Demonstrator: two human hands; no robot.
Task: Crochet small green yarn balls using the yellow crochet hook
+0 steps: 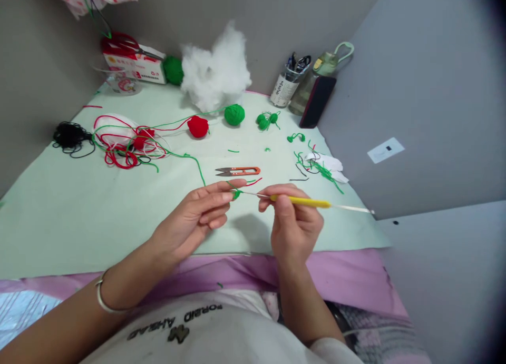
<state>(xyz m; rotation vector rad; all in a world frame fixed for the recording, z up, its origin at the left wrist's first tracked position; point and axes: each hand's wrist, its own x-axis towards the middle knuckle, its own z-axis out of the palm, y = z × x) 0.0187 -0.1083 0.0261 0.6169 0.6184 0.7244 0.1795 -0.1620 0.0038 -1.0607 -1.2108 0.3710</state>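
Between the thumb and fingers of my left hand (197, 211) a small green crochet piece (236, 194) is pinched. My right hand (294, 219) grips a crochet hook (302, 201) by its yellow handle, and the hook's thin metal tip reaches the green stitches. From behind my left hand a green yarn strand (196, 161) runs back to the left across the mat. Just beyond my fingers lie orange thread snips (238, 171), with a short red yarn scrap (255, 182) near them.
A red yarn ball (197, 127), a green yarn ball (234, 115) and white stuffing (215, 69) sit at the back. Tangled yarn (126, 143) and black yarn (71, 136) lie left. Yarn scraps (326, 169), a phone (317, 101) and a pen cup (285, 87) stand or lie right.
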